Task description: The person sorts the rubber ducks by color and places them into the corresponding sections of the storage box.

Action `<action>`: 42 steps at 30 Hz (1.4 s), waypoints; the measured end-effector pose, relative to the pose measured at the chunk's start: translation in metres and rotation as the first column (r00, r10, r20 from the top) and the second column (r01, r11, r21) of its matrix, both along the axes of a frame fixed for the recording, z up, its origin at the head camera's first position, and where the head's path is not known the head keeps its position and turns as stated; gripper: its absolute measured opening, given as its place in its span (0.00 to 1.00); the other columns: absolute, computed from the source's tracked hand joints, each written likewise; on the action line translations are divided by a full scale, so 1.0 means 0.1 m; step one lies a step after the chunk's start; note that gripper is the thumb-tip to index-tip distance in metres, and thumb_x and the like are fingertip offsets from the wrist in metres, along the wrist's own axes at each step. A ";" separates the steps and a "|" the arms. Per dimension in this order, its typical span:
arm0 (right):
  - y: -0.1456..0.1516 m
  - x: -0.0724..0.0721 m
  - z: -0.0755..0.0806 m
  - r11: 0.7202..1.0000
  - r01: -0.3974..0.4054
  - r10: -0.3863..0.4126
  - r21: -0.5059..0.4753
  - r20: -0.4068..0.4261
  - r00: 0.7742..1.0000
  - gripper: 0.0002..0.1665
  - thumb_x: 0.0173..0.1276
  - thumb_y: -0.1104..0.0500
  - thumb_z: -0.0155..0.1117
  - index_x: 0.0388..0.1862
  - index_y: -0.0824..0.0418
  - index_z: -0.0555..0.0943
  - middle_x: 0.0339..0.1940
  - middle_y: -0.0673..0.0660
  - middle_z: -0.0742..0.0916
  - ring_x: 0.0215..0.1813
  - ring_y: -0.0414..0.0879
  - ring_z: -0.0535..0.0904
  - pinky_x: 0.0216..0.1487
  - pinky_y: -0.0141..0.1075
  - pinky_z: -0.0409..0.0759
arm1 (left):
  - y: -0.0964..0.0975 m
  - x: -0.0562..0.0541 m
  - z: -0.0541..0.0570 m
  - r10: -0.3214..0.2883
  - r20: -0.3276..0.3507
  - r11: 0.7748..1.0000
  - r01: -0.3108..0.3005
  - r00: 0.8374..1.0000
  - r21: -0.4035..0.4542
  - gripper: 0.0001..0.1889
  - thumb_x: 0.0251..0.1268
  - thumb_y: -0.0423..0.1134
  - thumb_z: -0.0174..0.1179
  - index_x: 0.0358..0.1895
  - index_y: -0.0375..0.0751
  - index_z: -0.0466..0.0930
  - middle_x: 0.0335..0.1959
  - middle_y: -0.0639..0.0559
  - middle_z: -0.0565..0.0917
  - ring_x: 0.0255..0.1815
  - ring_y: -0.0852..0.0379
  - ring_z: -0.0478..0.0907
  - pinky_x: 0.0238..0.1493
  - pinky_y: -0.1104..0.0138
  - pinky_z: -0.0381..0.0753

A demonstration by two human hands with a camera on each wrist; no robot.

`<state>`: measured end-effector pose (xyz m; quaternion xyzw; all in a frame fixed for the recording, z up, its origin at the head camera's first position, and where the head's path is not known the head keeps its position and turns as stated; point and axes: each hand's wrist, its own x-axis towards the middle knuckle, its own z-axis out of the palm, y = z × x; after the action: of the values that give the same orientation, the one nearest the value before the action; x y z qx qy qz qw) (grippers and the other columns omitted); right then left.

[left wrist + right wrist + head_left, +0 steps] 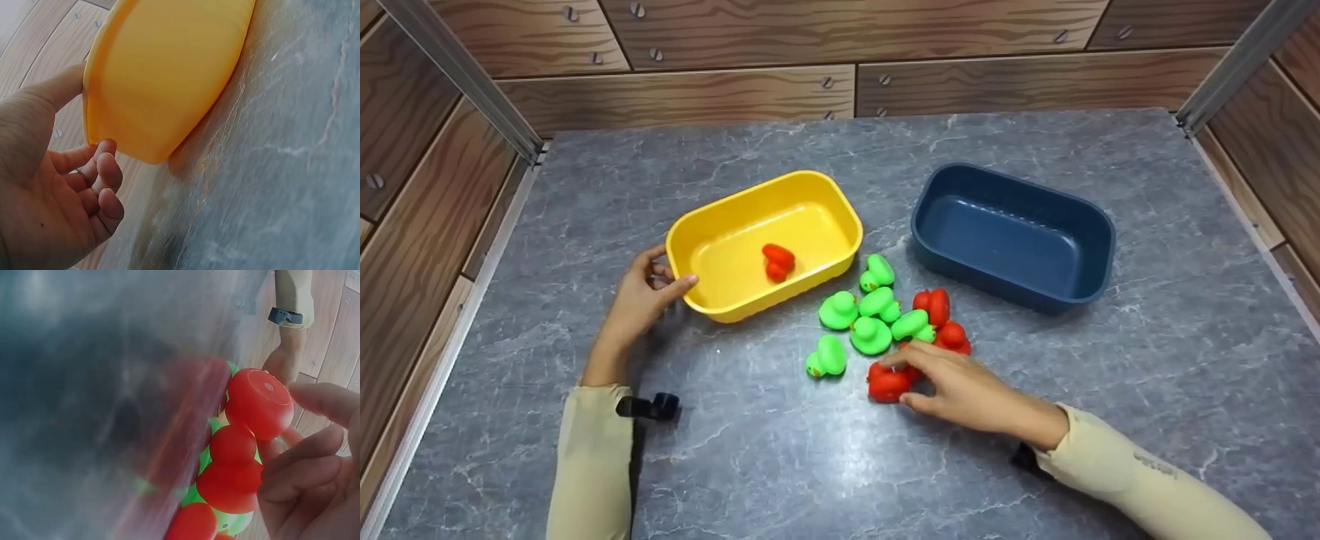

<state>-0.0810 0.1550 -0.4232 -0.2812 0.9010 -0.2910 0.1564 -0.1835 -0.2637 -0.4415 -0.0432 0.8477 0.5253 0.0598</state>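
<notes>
My left hand [641, 300] pinches the near left end of a yellow plastic bin [727, 259], its thumb over the rim and its fingers against the outer wall. Inside that bin lies one red rubber duck [779, 262]. Thumb and forefinger of my right hand [964, 390] pinch another red rubber duck [888, 384], whose flat base shows in the right wrist view. Close by sit more red ducks [952, 336], partly covered by the hand in the head view. Several green rubber ducks [871, 336] are clustered just left of them.
A dark blue bin [997, 244] with nothing inside stands at the back right, behind the red ducks. Everything rests on a grey marbled tabletop [780, 465]. Wood-patterned panels [735, 37] border the table at the back and both sides.
</notes>
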 end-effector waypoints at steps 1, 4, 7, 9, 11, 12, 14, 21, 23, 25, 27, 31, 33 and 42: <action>0.00 -0.01 0.00 1.000 0.002 -0.002 0.013 -0.004 1.000 0.23 0.64 0.57 0.65 0.59 0.50 0.77 0.58 0.49 0.81 0.58 0.47 0.77 0.58 0.50 0.75 | 0.00 0.00 0.00 -0.001 0.002 1.000 0.001 1.000 0.000 0.41 0.62 0.46 0.64 0.73 0.35 0.53 0.44 0.49 0.70 0.33 0.64 0.68 0.30 0.76 0.71; -0.02 -0.02 0.01 0.999 0.000 0.001 0.039 -0.024 1.000 0.20 0.63 0.57 0.65 0.56 0.50 0.79 0.55 0.48 0.82 0.57 0.48 0.77 0.58 0.49 0.76 | 0.01 0.00 0.01 -0.003 -0.003 1.000 0.003 1.000 0.000 0.41 0.62 0.46 0.64 0.73 0.35 0.54 0.43 0.50 0.71 0.31 0.65 0.69 0.27 0.75 0.71; -0.02 -0.03 0.00 0.999 -0.010 0.012 0.046 -0.049 0.999 0.19 0.63 0.58 0.65 0.54 0.51 0.80 0.53 0.47 0.83 0.54 0.47 0.78 0.54 0.48 0.77 | 0.01 0.00 0.01 0.000 -0.013 1.000 0.000 1.000 0.003 0.41 0.62 0.46 0.65 0.73 0.37 0.54 0.42 0.50 0.71 0.31 0.65 0.69 0.27 0.75 0.71; -0.03 -0.03 -0.01 0.999 -0.017 0.020 0.045 -0.063 0.998 0.19 0.63 0.58 0.66 0.54 0.51 0.80 0.52 0.47 0.83 0.53 0.46 0.79 0.52 0.47 0.77 | 0.01 0.01 0.01 0.000 -0.012 1.000 0.000 1.000 0.000 0.41 0.62 0.47 0.65 0.73 0.37 0.54 0.42 0.50 0.72 0.32 0.65 0.70 0.29 0.76 0.71; -0.02 -0.03 -0.01 0.999 -0.021 0.024 0.042 -0.066 0.998 0.18 0.63 0.58 0.66 0.53 0.51 0.80 0.52 0.47 0.84 0.53 0.46 0.79 0.51 0.46 0.78 | 0.00 0.01 0.01 0.000 -0.008 1.000 0.000 1.000 -0.004 0.41 0.62 0.47 0.65 0.73 0.37 0.54 0.43 0.49 0.72 0.33 0.64 0.70 0.30 0.76 0.71; -0.02 -0.03 -0.01 0.999 -0.024 0.026 0.039 -0.067 0.997 0.18 0.63 0.58 0.66 0.53 0.51 0.80 0.52 0.47 0.84 0.53 0.46 0.79 0.51 0.46 0.78 | 0.00 0.00 0.00 0.000 -0.005 1.000 0.000 1.000 -0.005 0.41 0.62 0.47 0.65 0.73 0.36 0.54 0.43 0.49 0.72 0.34 0.64 0.70 0.31 0.76 0.71; -0.01 -0.03 -0.02 0.999 -0.021 0.023 0.032 -0.058 0.998 0.18 0.63 0.58 0.66 0.53 0.51 0.80 0.51 0.48 0.84 0.52 0.46 0.79 0.51 0.46 0.78 | -0.01 0.00 -0.01 -0.001 0.001 1.000 0.001 1.000 -0.008 0.41 0.62 0.47 0.64 0.73 0.36 0.53 0.44 0.49 0.72 0.35 0.64 0.70 0.32 0.76 0.71; 0.04 -0.03 -0.02 0.991 0.012 -0.008 -0.130 0.032 0.999 0.17 0.62 0.62 0.66 0.51 0.54 0.81 0.50 0.50 0.85 0.52 0.44 0.79 0.55 0.38 0.76 | -0.01 0.00 0.00 -0.002 0.010 1.000 0.002 1.000 -0.011 0.42 0.62 0.48 0.64 0.74 0.37 0.53 0.44 0.49 0.71 0.35 0.63 0.70 0.31 0.76 0.72; 0.07 -0.03 0.00 0.975 0.032 -0.009 -0.221 0.105 0.994 0.17 0.61 0.64 0.66 0.50 0.57 0.81 0.50 0.53 0.85 0.43 0.43 0.78 0.48 0.33 0.77 | 0.00 0.01 0.01 -0.002 0.007 1.000 0.002 1.000 -0.012 0.42 0.62 0.49 0.64 0.73 0.37 0.53 0.44 0.49 0.71 0.35 0.63 0.70 0.31 0.76 0.71; 0.10 -0.04 0.03 0.951 0.065 -0.006 -0.301 0.196 0.981 0.17 0.62 0.65 0.65 0.51 0.59 0.80 0.49 0.56 0.84 0.31 0.41 0.74 0.36 0.28 0.74 | 0.00 0.02 0.02 -0.001 0.001 1.000 0.001 1.000 -0.012 0.42 0.62 0.49 0.64 0.73 0.36 0.54 0.44 0.49 0.71 0.34 0.63 0.69 0.30 0.75 0.71; 0.12 -0.04 0.07 0.925 0.119 -0.008 -0.360 0.296 0.955 0.18 0.63 0.65 0.65 0.52 0.61 0.79 0.46 0.57 0.83 0.22 0.37 0.67 0.26 0.25 0.67 | 0.01 0.02 0.01 0.000 -0.004 1.000 0.000 1.000 -0.012 0.42 0.62 0.50 0.64 0.73 0.36 0.54 0.43 0.49 0.72 0.33 0.63 0.69 0.29 0.75 0.71; 0.14 -0.04 0.13 0.872 0.219 -0.009 -0.439 0.431 0.902 0.20 0.64 0.64 0.65 0.55 0.66 0.76 0.40 0.56 0.80 0.16 0.34 0.62 0.20 0.24 0.62 | 0.01 0.03 0.00 -0.006 -0.006 1.000 0.006 1.000 -0.012 0.42 0.61 0.51 0.64 0.73 0.36 0.54 0.43 0.50 0.72 0.32 0.64 0.69 0.27 0.74 0.70; 0.13 -0.05 0.15 0.844 0.258 -0.011 -0.471 0.466 0.885 0.21 0.65 0.63 0.65 0.55 0.68 0.74 0.40 0.55 0.81 0.16 0.34 0.63 0.20 0.24 0.63 | 0.01 0.03 0.00 -0.010 -0.005 1.000 0.009 1.000 -0.012 0.42 0.62 0.52 0.64 0.73 0.36 0.54 0.42 0.51 0.72 0.32 0.65 0.69 0.27 0.74 0.70; 0.10 -0.11 0.18 0.761 0.368 -0.018 -0.534 0.550 0.835 0.20 0.66 0.62 0.64 0.56 0.61 0.74 0.46 0.52 0.81 0.16 0.36 0.66 0.19 0.24 0.65 | 0.01 0.02 0.02 0.000 0.008 1.000 0.000 1.000 -0.021 0.42 0.62 0.49 0.64 0.73 0.37 0.53 0.43 0.50 0.72 0.31 0.66 0.71 0.28 0.75 0.72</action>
<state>-0.0918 0.1650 -0.4049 -0.1305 0.7035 -0.6496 0.2571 -0.1814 -0.2631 -0.4395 -0.0459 0.8528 0.5163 0.0629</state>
